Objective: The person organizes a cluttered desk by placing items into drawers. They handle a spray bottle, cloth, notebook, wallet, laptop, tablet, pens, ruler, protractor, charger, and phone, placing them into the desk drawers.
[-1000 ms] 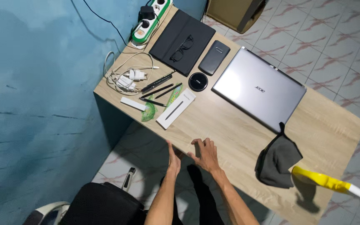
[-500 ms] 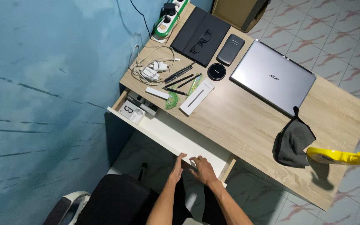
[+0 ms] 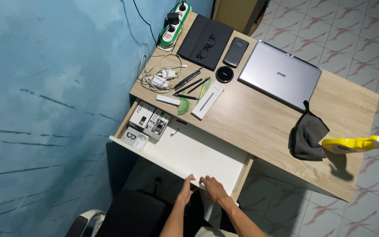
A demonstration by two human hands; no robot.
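hands: L (image 3: 186,189) + R (image 3: 212,187) | on drawer (image 3: 198,153) front edge (pulled out)

Lit evenly and brightly from above, casting a soft shadow beside the yellow spray bottle (image 3: 357,144). Staying sharp across the wooden desk (image 3: 259,127), with lines bending slightly toward the edges.

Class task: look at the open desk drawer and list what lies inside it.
The white drawer holds small boxes at its left end, with a few tiny items beside them. The rest shows bare bottom. Its rear part runs under the desk top, hidden.
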